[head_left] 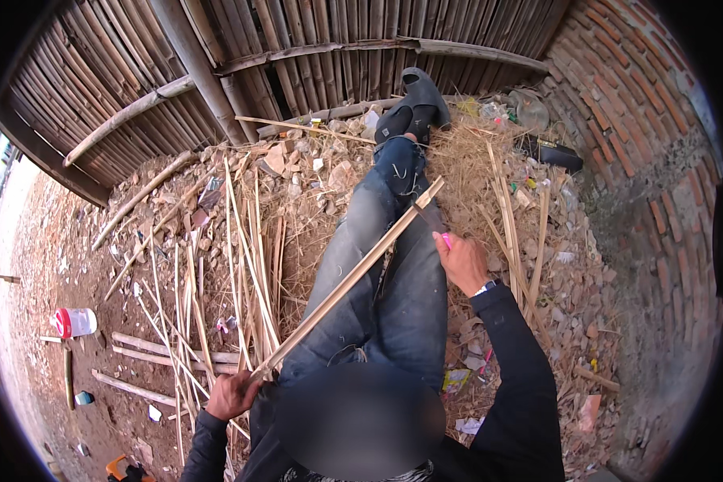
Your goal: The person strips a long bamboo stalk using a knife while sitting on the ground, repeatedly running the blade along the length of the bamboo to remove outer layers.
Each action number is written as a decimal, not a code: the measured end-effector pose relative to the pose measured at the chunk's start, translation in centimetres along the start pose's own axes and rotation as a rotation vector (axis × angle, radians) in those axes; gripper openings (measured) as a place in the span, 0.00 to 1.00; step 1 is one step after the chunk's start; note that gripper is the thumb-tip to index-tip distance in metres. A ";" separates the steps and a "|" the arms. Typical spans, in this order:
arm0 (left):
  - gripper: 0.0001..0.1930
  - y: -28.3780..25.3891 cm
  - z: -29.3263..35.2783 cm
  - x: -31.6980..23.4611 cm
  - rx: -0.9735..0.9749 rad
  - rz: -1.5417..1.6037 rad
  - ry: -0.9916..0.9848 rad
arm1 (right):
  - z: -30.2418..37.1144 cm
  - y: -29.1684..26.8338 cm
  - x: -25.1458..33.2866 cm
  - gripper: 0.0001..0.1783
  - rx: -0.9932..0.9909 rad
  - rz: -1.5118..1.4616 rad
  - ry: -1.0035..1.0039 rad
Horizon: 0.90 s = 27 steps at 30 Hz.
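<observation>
A long split bamboo strip lies slantwise across my outstretched legs, its far end over my right thigh. My left hand is closed round the near end, beside my left hip. In my right hand is a knife with a pink handle. Its blade meets the strip close to the far end. How deep the blade sits in the bamboo I cannot tell. Thin fibres cling to my jeans.
Several split strips lie on the ground to my left, more to my right. Round poles and a red-and-white container are farther left. A bamboo wall stands ahead, a brick wall at right. Rubble and straw cover the ground.
</observation>
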<state>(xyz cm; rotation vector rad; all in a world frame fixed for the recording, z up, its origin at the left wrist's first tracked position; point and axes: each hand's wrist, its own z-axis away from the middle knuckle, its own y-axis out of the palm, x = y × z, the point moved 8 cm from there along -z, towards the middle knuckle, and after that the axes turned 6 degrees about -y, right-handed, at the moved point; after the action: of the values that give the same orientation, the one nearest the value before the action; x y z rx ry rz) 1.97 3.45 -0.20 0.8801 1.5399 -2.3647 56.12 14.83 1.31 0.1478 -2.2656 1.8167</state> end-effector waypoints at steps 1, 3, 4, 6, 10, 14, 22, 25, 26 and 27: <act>0.13 0.4 -0.1 0.2 0.002 -0.001 -0.006 | 0.6 -0.3 1.4 0.30 0.005 -0.004 -0.001; 0.11 0.7 -0.8 0.0 -0.060 -0.034 0.007 | 2.2 0.5 6.4 0.29 0.080 -0.204 -0.151; 0.10 0.7 -1.2 -0.7 -0.089 -0.026 -0.012 | 2.7 0.9 7.7 0.28 0.104 -0.239 -0.149; 0.09 1.0 -2.7 -1.9 -0.125 -0.051 0.015 | 3.4 1.7 9.1 0.28 0.100 -0.338 -0.156; 0.08 0.9 -5.8 -5.2 -0.173 -0.083 0.035 | 3.0 1.5 11.0 0.29 0.088 -0.480 -0.117; 0.10 1.7 -9.3 -8.7 -0.249 -0.056 0.064 | 4.0 2.7 13.8 0.31 0.155 -0.564 -0.121; 0.15 2.3 -12.1 -11.8 -0.294 -0.056 0.049 | 5.7 5.1 16.2 0.28 0.129 -0.380 -0.158; 0.15 2.0 -9.7 -9.6 -0.343 -0.048 0.049 | 3.2 5.5 11.6 0.29 0.050 -0.355 -0.029; 0.14 2.0 -8.7 -8.9 -0.337 -0.045 0.041 | 2.3 5.4 9.5 0.29 0.029 -0.336 0.008; 0.14 1.9 -7.7 -8.1 -0.333 -0.041 0.034 | 1.6 5.3 7.3 0.30 0.007 -0.317 0.043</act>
<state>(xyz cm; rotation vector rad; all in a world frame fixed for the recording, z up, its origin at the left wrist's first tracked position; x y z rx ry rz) 12.27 8.07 0.78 0.8198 1.9075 -2.0398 47.70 14.96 -2.23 0.4381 -2.0670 1.6456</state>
